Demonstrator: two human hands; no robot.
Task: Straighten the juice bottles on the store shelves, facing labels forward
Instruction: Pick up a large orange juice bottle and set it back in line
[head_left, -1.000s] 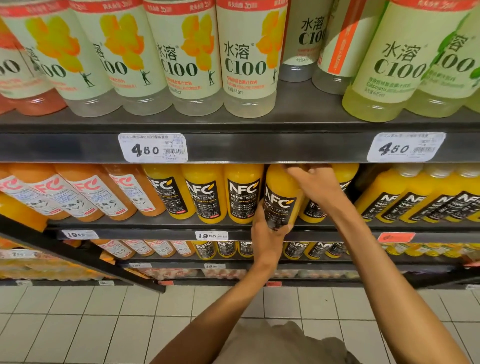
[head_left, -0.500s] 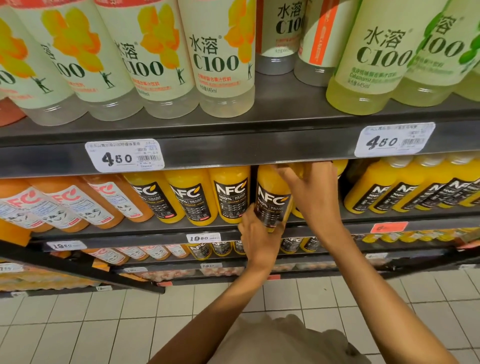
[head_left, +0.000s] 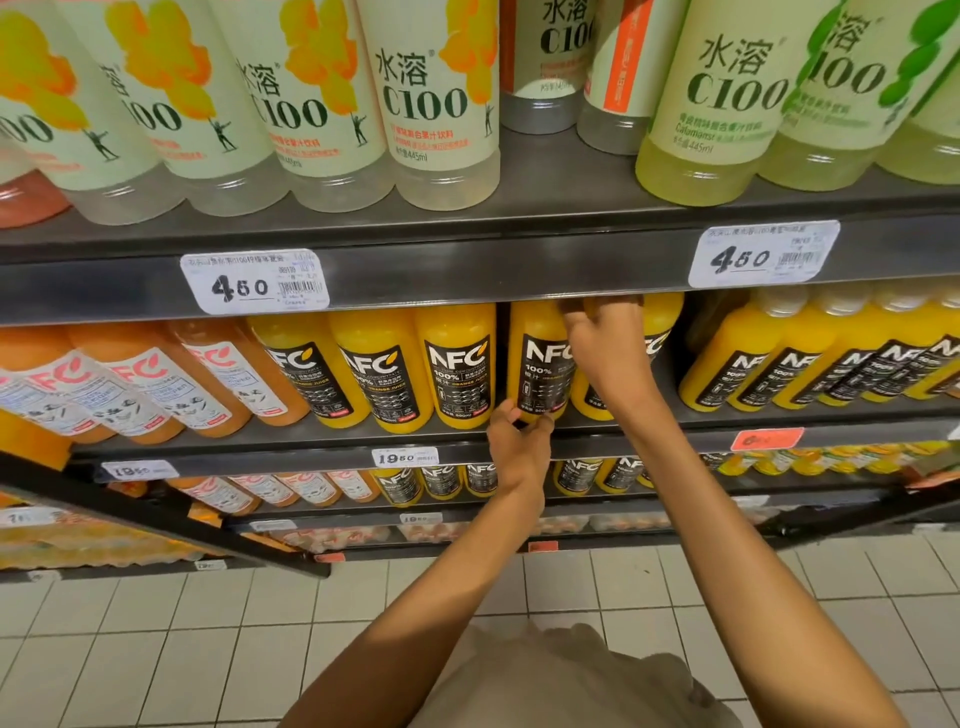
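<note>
Shelves fill your view, so start at the far left of the middle shelf (head_left: 270, 441), where orange bottles with white labels (head_left: 130, 384) lean in a row. Next to them three yellow NFC bottles (head_left: 379, 369) stand with their black labels facing you. A narrow gap separates them from the NFC bottle you are handling (head_left: 537, 358), which stands on the same shelf, roughly upright, label forward.

Your left hand (head_left: 519, 441) sits at the bottle's base, at the shelf's front lip; its grip is narrow, thumb and fingertips pinched against the bottom edge of the black label. Your right hand (head_left: 605, 343) reaches over the bottle's upper part, fingers curled up by the neck just under the shelf above. Whether that grip closes on this bottle's top or on the one behind it (head_left: 662, 322), you cannot tell, because the hand covers the spot.

Further right, past an empty stretch of shelf, more yellow NFC bottles (head_left: 810, 364) stand packed close, labels turned slightly away.

On the top shelf (head_left: 519, 270), pale C100 bottles (head_left: 431, 104) line up above two 4.50 price tags (head_left: 254, 283).
</note>
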